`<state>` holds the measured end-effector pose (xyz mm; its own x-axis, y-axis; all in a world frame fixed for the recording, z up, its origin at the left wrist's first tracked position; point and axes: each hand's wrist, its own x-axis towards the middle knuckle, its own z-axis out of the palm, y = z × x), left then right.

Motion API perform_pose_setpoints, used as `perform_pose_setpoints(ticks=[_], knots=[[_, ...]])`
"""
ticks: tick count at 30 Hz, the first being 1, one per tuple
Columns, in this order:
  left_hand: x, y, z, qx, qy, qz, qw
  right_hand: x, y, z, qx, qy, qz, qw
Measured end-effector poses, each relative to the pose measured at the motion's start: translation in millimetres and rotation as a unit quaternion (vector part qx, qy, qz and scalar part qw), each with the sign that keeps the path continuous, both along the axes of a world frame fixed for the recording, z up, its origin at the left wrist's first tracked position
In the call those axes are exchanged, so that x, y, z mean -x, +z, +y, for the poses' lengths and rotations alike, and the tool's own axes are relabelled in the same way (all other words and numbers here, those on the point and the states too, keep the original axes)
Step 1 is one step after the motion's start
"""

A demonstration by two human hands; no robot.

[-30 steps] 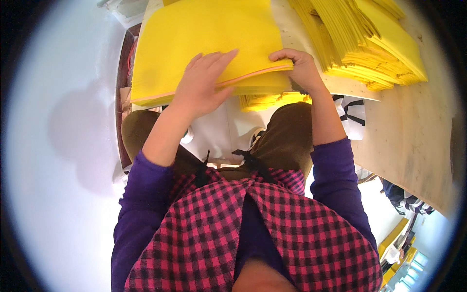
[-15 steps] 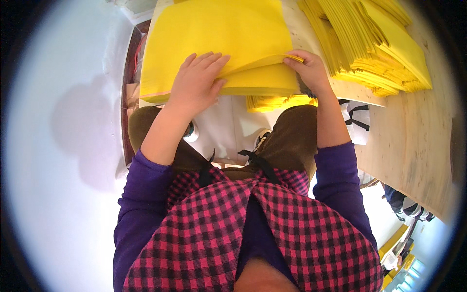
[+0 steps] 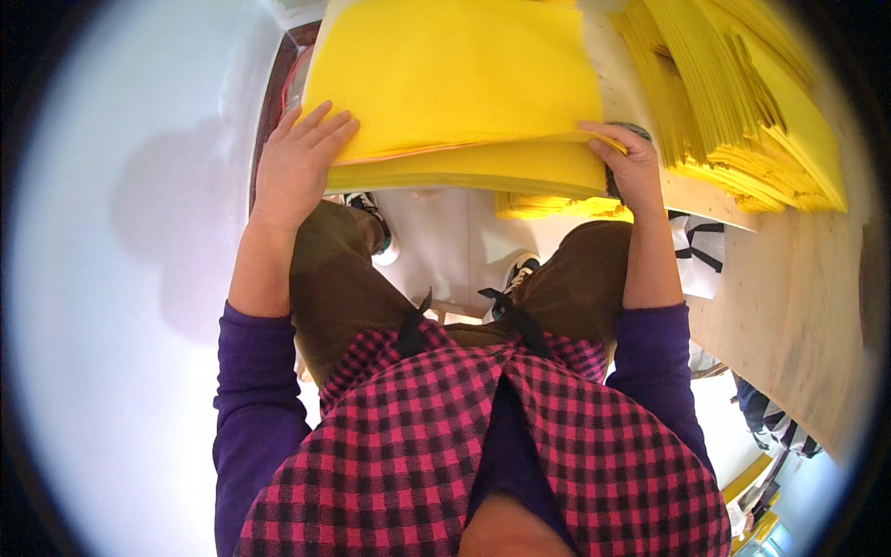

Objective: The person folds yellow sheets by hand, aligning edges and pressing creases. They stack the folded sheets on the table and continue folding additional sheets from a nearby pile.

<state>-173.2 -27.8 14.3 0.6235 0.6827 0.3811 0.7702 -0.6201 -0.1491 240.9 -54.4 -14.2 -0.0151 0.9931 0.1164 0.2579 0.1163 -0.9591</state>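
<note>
A stack of yellow cloth-like sheets [image 3: 455,79] lies on the table in front of me. At its right near corner my right hand [image 3: 634,167] pinches the edge of the upper sheets between thumb and fingers. That edge is raised, so a gap shows above the lower layers [image 3: 548,165]. My left hand [image 3: 302,167] rests on the left near corner with its fingers stretched out and slightly apart. Its thumb is hidden. Under the right hand's wrist side sits a small dark grey object [image 3: 631,132], mostly covered, whose kind I cannot make out.
Folded yellow pieces [image 3: 715,93] are piled on the wooden table [image 3: 789,297] to the right. More yellow material [image 3: 548,204] shows below the table's near edge. A white bag with black straps [image 3: 698,255] is beneath the right side. A pale wall [image 3: 139,278] stands close on my left.
My left hand has moved left, from the middle of the near edge to the left corner. The right hand keeps its pinch, and the upper sheets' edge now lies straighter across the stack.
</note>
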Motion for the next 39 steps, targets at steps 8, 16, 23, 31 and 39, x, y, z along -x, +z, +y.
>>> perform_pose_setpoints(ticks=[8, 16, 23, 31, 39], knots=[[14.9, -14.3, 9.4, 0.094, -0.055, -0.15, 0.983, 4.8, -2.8, -4.1, -0.038, -0.007, -0.017, 0.999], [32.7, -31.8, 23.5, 0.297, -0.015, -0.513, 0.805, 9.5, -1.8, -1.0, -0.014, -0.052, 0.028, 0.998], [34.9, -33.3, 35.5, 0.304, -0.062, -0.579, 0.754, 9.9, -1.6, 5.1, -0.08, -0.059, 0.033, 0.994], [44.0, -29.1, 34.3, 0.243, -0.091, -0.519, 0.815, 0.7, -0.6, 6.2, -0.165, -0.061, 0.008, 0.984], [45.6, -42.3, 24.4, 0.319, 0.019, -0.653, 0.686, 6.6, 2.5, -1.7, -0.158, -0.112, 0.07, 0.979]])
